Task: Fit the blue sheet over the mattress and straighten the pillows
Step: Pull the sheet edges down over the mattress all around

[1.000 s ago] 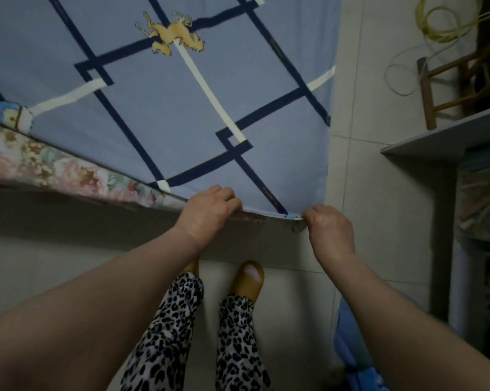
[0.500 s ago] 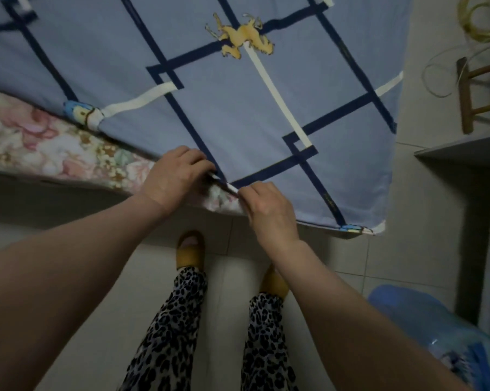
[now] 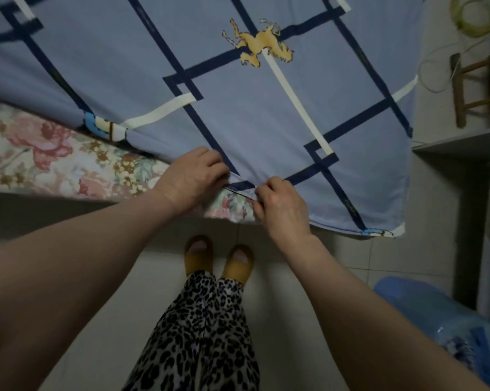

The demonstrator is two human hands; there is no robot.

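Note:
The blue sheet (image 3: 238, 114), with dark blue and cream stripes and a yellow horse motif, lies spread over the mattress (image 3: 40, 162), whose floral side shows bare at the left. The sheet's right corner hangs over the mattress corner. My left hand (image 3: 191, 176) and my right hand (image 3: 280, 204) are close together at the near edge, each pinching the sheet's hem where it meets the floral side. No pillows are in view.
My feet in yellow slippers (image 3: 218, 259) stand on the tiled floor right below the bed edge. A blue water jug (image 3: 447, 325) lies at the lower right. A grey shelf (image 3: 461, 142) and a wooden stool (image 3: 475, 88) stand at the right.
My hands have shifted left along the near edge, away from the sheet's right corner. The right hand let go of the corner and now pinches the hem beside the left hand.

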